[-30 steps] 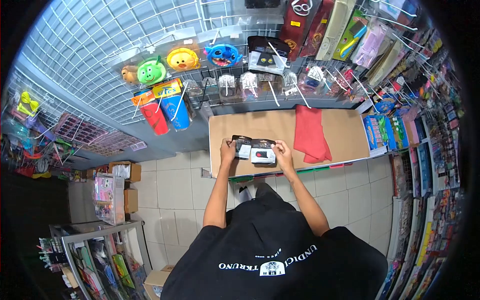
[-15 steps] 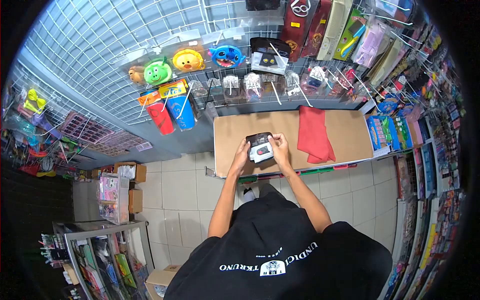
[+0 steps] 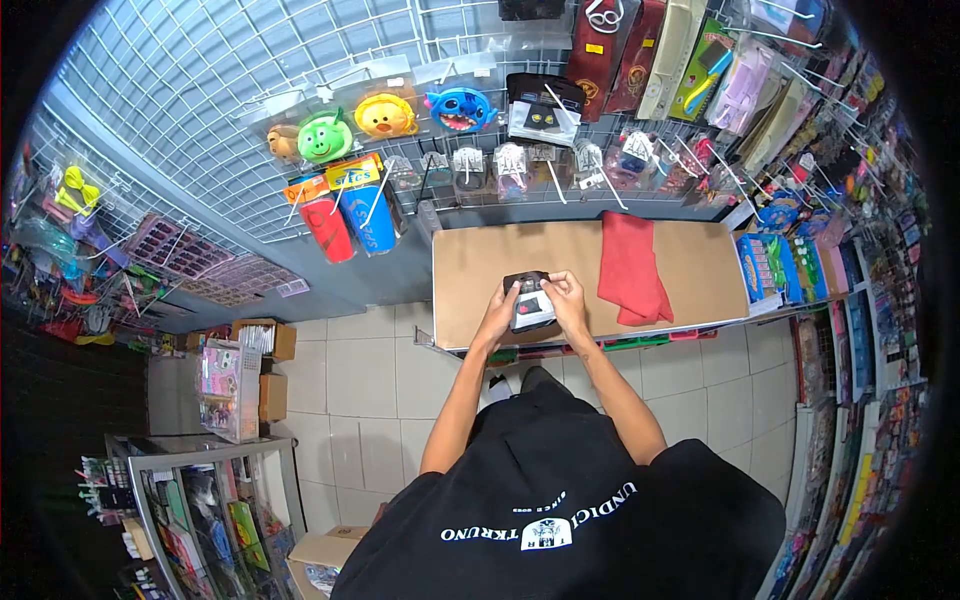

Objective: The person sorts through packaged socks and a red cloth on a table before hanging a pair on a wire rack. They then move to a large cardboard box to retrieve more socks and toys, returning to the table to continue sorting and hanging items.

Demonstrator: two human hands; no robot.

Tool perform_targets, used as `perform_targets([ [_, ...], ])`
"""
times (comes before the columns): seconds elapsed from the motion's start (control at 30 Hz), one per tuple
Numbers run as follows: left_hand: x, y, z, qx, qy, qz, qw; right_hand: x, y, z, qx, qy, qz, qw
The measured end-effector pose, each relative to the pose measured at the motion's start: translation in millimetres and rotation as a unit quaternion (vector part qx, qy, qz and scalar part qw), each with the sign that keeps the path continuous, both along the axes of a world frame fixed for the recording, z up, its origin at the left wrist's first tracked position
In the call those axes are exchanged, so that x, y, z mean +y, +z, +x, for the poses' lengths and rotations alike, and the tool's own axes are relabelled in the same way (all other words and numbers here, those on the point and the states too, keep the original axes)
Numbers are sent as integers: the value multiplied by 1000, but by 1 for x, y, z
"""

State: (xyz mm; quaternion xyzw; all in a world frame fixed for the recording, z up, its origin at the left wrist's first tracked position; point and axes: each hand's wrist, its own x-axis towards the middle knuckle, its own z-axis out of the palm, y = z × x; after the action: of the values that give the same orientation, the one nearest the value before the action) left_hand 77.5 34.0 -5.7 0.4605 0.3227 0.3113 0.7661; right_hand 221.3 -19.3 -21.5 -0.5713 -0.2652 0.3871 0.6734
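In front of me, over the near part of the brown tabletop (image 3: 480, 260), I hold a small black-and-white packet (image 3: 533, 318) with a dark item showing on its front. My left hand (image 3: 497, 315) grips its left edge, thumb on the front. The upper right corner is pinched by my right hand (image 3: 566, 300), its fingers bent close together. What exactly is inside the packet is too small to make out. To the right of my hands, a folded red cloth (image 3: 633, 270) lies on the tabletop.
Behind the table rises a wire grid wall with hooks bearing cartoon-face pouches (image 3: 386, 116), a similar black-and-white packet (image 3: 545, 110) and blue and red cases (image 3: 366, 217). Blue boxes (image 3: 768, 265) stand at the right end. A glass cabinet (image 3: 205, 460) is at lower left.
The packet is tilted a little differently, and my right fingers have shifted along its upper right corner. The view has moved slightly. The red cloth stays put.
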Motion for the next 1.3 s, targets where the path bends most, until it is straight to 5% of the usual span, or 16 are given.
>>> perform_targets([
  [0.37,-7,-1,7,16,4,-11,1000,-6,3,4,-26,-33,42,998],
  [0.57,-1,7,5,12,4,66,998,-12,48,6,-1,60,-54,997],
  [0.7,-6,64,-7,-60,-5,123,991,-21,104,3,-25,111,-10,993],
  [0.8,-4,87,-16,-298,-10,-53,953,-30,197,-5,-60,123,97,986],
  [0.9,7,79,-15,-260,-12,-6,965,-34,272,5,-177,53,124,975],
  [1.0,10,65,-14,-252,-30,-9,967,-12,310,13,-123,4,253,960],
  [1.3,7,40,-32,-95,-22,6,995,35,291,38,-134,-18,262,956],
])
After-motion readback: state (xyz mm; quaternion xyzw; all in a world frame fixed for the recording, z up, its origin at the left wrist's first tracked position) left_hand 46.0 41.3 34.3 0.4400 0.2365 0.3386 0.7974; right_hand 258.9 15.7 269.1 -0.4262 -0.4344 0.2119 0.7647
